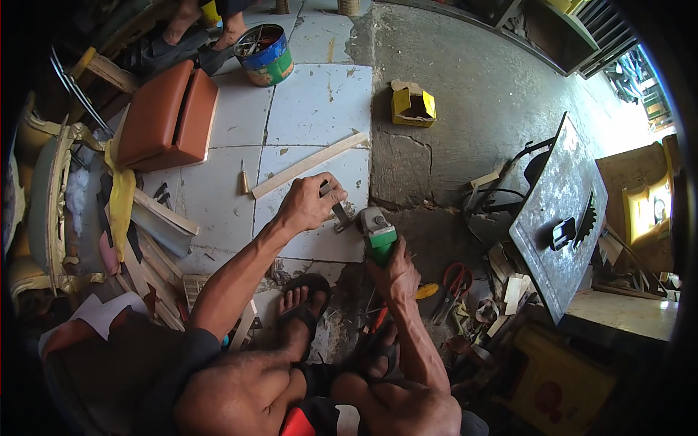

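Observation:
My left hand (pixel 309 206) is closed around a short, dark metal piece (pixel 339 212) that points down and to the right, over the white tiles. I cannot make out exactly what kind of piece it is. In my right hand (pixel 395 278) is a green angle grinder (pixel 379 242), its grey metal head facing away from me, close to the free end of the metal piece. Whether the two touch is unclear. The grinder's disc is hard to see from here. Beyond my left hand a wooden strip (pixel 309 165) lies slantwise on the tiles, with a wooden-handled pointed tool (pixel 243 179) beside it.
A tilted metal saw table (pixel 563 218) with a toothed blade stands at right. Red-handled scissors (pixel 456 280) and wood scraps lie below it. Farther off are a yellow box (pixel 413 105), a tool-filled bucket (pixel 265 58), a brown cushioned piece (pixel 161 120) and another person's feet (pixel 231 30).

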Action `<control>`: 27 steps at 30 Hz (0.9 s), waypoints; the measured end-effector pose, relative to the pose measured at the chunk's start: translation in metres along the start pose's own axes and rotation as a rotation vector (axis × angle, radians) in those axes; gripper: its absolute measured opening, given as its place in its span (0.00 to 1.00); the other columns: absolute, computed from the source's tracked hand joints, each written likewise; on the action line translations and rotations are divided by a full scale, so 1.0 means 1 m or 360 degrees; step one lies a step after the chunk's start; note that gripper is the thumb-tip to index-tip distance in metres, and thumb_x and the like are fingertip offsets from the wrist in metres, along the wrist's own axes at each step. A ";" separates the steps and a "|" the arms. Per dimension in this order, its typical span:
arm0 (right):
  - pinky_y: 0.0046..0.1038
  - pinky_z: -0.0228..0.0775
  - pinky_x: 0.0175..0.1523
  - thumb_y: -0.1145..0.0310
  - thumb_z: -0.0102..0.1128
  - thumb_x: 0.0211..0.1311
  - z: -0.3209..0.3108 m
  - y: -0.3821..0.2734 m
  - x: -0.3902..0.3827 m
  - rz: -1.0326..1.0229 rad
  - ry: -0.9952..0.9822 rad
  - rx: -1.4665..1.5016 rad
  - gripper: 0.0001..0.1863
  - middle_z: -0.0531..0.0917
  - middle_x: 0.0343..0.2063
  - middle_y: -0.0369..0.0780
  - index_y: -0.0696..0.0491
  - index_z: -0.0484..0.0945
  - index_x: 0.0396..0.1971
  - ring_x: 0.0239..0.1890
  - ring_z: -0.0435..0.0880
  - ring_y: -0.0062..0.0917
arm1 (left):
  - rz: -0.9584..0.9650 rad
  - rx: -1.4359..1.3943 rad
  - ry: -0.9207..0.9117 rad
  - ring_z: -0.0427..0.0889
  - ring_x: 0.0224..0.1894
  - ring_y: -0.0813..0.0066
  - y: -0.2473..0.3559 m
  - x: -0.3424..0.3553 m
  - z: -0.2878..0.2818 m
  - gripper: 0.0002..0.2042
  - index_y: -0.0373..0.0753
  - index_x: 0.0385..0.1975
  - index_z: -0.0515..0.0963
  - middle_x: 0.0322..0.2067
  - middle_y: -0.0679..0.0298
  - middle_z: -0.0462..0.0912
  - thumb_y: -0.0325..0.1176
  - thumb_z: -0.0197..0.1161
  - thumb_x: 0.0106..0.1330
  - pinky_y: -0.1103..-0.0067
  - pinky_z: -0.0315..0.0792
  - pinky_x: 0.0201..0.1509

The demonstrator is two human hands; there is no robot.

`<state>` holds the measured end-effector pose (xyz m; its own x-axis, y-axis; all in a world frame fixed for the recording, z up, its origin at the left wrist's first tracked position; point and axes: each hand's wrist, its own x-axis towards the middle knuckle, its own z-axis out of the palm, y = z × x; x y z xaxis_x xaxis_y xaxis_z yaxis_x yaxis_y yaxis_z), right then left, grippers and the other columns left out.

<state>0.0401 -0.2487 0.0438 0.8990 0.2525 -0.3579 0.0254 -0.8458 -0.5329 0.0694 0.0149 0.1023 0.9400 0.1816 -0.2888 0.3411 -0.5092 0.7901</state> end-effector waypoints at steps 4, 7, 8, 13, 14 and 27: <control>0.53 0.78 0.52 0.50 0.70 0.58 0.010 0.005 0.001 -0.0030 -0.0001 0.0028 0.46 0.81 0.55 0.56 0.56 0.60 0.71 0.52 0.85 0.56 | 0.0207 -0.0051 0.0131 0.80 0.24 0.79 -0.026 0.009 0.005 0.17 0.35 0.37 0.84 0.24 0.60 0.87 0.46 0.70 0.71 0.75 0.73 0.28; 0.53 0.78 0.53 0.49 0.70 0.58 0.006 0.004 -0.001 0.0045 -0.0073 0.0048 0.46 0.81 0.56 0.56 0.56 0.60 0.71 0.53 0.85 0.55 | 0.0280 -0.0156 0.0180 0.84 0.29 0.78 -0.042 0.014 0.003 0.18 0.34 0.37 0.83 0.29 0.60 0.89 0.47 0.69 0.72 0.76 0.79 0.31; 0.53 0.78 0.53 0.49 0.70 0.58 0.002 0.003 -0.002 0.0085 -0.0105 0.0048 0.46 0.81 0.57 0.56 0.56 0.60 0.71 0.53 0.85 0.55 | 0.0280 -0.0225 0.0167 0.86 0.32 0.77 -0.045 0.015 0.001 0.19 0.33 0.37 0.83 0.31 0.59 0.89 0.47 0.69 0.72 0.76 0.82 0.34; 0.52 0.78 0.53 0.49 0.70 0.58 -0.001 0.003 -0.001 0.0041 -0.0074 0.0057 0.47 0.80 0.58 0.55 0.55 0.59 0.71 0.54 0.84 0.55 | 0.0067 -0.0570 0.0100 0.89 0.42 0.69 -0.057 0.013 -0.002 0.18 0.32 0.39 0.81 0.37 0.57 0.89 0.46 0.67 0.74 0.70 0.88 0.46; 0.52 0.78 0.53 0.49 0.70 0.58 0.001 0.003 0.000 0.0018 -0.0070 0.0061 0.47 0.80 0.58 0.55 0.55 0.59 0.71 0.53 0.84 0.55 | 0.0037 -0.0605 0.0102 0.89 0.43 0.69 -0.055 0.011 -0.002 0.18 0.32 0.39 0.81 0.37 0.57 0.89 0.45 0.67 0.74 0.70 0.88 0.46; 0.53 0.77 0.54 0.49 0.71 0.58 0.002 0.003 0.001 0.0089 -0.0100 0.0093 0.47 0.82 0.55 0.56 0.56 0.60 0.71 0.53 0.84 0.56 | -0.0290 -0.1050 0.0158 0.90 0.43 0.64 -0.086 0.013 -0.014 0.17 0.32 0.44 0.77 0.39 0.53 0.89 0.42 0.67 0.74 0.65 0.88 0.49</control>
<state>0.0404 -0.2498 0.0407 0.8690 0.2360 -0.4348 -0.0515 -0.8310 -0.5539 0.0523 0.0727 0.0382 0.8526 0.3077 -0.4224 0.3951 0.1495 0.9064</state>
